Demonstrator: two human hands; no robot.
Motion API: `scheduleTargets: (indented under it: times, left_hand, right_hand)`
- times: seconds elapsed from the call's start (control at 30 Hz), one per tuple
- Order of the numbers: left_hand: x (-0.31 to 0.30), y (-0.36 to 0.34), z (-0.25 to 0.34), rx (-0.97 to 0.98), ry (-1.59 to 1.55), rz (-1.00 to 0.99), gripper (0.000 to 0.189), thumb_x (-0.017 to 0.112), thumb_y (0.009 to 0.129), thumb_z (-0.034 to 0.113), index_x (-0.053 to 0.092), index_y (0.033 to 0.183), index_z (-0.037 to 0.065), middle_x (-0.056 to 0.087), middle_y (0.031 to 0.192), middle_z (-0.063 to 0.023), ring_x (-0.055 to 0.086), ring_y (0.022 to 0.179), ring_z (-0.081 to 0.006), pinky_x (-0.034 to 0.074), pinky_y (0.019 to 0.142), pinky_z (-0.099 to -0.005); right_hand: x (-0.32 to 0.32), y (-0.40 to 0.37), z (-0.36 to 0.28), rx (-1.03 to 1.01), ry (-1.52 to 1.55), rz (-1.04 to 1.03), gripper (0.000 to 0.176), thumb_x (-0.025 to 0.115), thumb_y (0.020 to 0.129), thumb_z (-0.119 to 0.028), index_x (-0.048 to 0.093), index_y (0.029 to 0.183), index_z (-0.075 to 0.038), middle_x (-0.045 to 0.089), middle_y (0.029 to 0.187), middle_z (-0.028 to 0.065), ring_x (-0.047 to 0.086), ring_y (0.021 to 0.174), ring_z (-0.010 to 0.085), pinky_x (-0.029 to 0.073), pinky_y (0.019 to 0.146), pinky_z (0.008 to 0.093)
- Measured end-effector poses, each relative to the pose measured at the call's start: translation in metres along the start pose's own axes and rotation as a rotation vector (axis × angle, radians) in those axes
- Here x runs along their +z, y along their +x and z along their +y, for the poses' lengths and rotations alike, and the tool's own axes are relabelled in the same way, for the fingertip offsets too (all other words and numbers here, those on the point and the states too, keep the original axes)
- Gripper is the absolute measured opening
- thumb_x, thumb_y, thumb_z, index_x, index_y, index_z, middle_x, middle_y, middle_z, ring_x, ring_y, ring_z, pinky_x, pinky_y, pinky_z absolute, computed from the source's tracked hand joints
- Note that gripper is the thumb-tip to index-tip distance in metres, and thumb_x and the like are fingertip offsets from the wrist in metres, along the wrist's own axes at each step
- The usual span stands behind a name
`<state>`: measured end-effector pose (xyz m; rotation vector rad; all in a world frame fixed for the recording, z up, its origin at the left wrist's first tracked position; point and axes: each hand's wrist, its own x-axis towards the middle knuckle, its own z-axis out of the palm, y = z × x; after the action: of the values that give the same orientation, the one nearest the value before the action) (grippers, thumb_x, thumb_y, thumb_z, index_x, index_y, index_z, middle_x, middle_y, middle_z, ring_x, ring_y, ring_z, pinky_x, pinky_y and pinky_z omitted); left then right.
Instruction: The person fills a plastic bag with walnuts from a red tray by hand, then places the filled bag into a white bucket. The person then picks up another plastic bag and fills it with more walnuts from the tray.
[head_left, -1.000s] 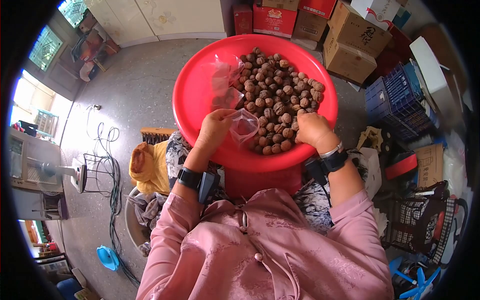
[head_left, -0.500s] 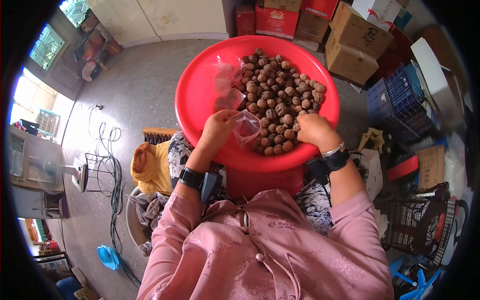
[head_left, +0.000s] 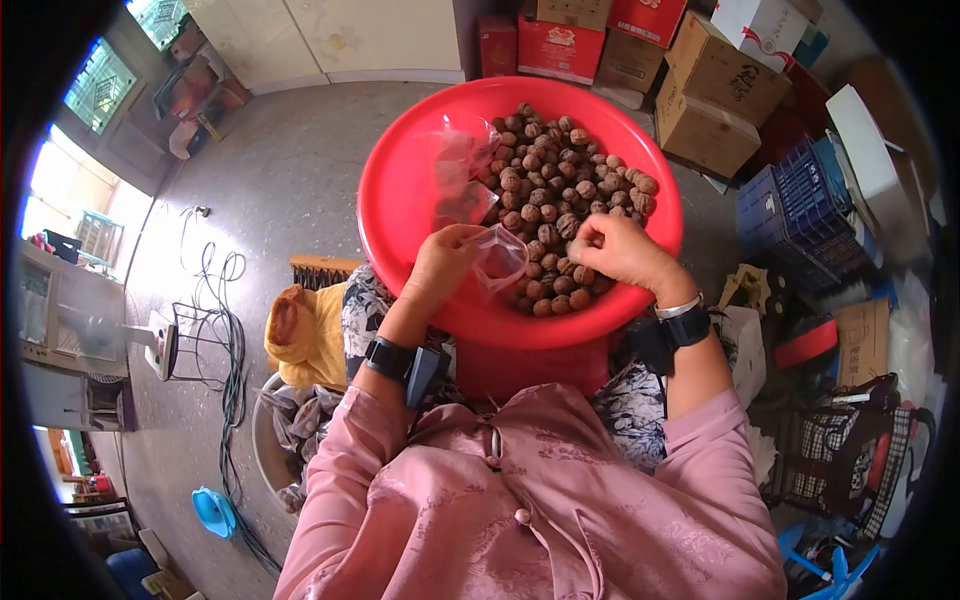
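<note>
A large red basin [head_left: 400, 190] holds a heap of brown walnuts [head_left: 550, 180] on its right and middle part. My left hand [head_left: 445, 262] pinches the edge of a clear plastic bag [head_left: 500, 258], whose mouth faces up over the front of the basin. More clear plastic bags [head_left: 460, 180] lie in the basin left of the walnuts. My right hand [head_left: 625, 252] is over the walnuts, right of the held bag, with thumb and fingers curled together; whatever is between the fingertips is too small to make out.
Cardboard boxes [head_left: 705, 130] and a blue crate [head_left: 790, 205] stand at the right. Left of me are a brush [head_left: 322, 270], a yellow cloth [head_left: 318, 335], a tub with bags [head_left: 268, 440], cables [head_left: 232, 380] and a fan [head_left: 158, 345] on the floor.
My right hand has lifted off the walnuts and moved a little left towards the bag, its fingers now more visible. My left hand still holds the bag. The view has shifted slightly.
</note>
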<state>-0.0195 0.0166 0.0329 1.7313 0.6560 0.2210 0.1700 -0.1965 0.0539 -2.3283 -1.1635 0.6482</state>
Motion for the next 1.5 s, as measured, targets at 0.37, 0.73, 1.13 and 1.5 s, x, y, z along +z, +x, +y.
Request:
scheduleTargets:
  times: [0.37, 0.73, 1.13, 1.5]
  left_hand:
    - [0.0, 0.01, -0.022, 0.07, 0.007, -0.002, 0.03, 0.056, 0.09, 0.005, 0.066, 0.117, -0.002, 0.069, 0.099, -0.009, 0.064, 0.087, -0.0142, 0.051, 0.077, -0.0255]
    - [-0.003, 0.003, -0.003, 0.019, -0.006, -0.023, 0.027, 0.056, 0.093, 0.008, 0.063, 0.117, -0.005, 0.069, 0.096, -0.0082, 0.064, 0.085, -0.0142, 0.052, 0.075, -0.0269]
    - [-0.002, 0.002, 0.001, -0.024, 0.022, -0.015, 0.03, 0.056, 0.091, 0.007, 0.062, 0.117, -0.006, 0.069, 0.097, -0.0108, 0.065, 0.087, -0.0166, 0.053, 0.076, -0.0283]
    - [-0.003, 0.003, 0.003, -0.044, -0.008, -0.021, 0.029, 0.055, 0.09, 0.006, 0.063, 0.116, -0.006, 0.069, 0.095, -0.0106, 0.066, 0.085, -0.0167, 0.053, 0.076, -0.0277]
  right_hand:
    - [0.023, 0.018, -0.043, -0.269, 0.668, 0.107, 0.027, 0.072, 0.087, -0.008, 0.061, 0.111, -0.002, 0.063, 0.102, 0.0033, 0.059, 0.087, 0.0072, 0.051, 0.077, 0.0233]
    - [0.009, 0.021, -0.008, -0.177, 0.091, 0.219, 0.011, 0.07, 0.077, -0.008, 0.066, 0.084, -0.002, 0.068, 0.083, 0.0181, 0.067, 0.079, 0.0334, 0.053, 0.073, 0.0404]
    - [0.024, 0.012, 0.022, 0.015, -0.458, 0.132, 0.019, 0.064, 0.075, -0.003, 0.071, 0.092, 0.001, 0.068, 0.101, 0.022, 0.066, 0.097, 0.0383, 0.054, 0.087, 0.0437]
    - [0.019, 0.016, 0.023, 0.0, -0.354, 0.14, 0.019, 0.062, 0.074, -0.006, 0.068, 0.091, 0.001, 0.066, 0.103, 0.0264, 0.065, 0.102, 0.0395, 0.052, 0.089, 0.0446]
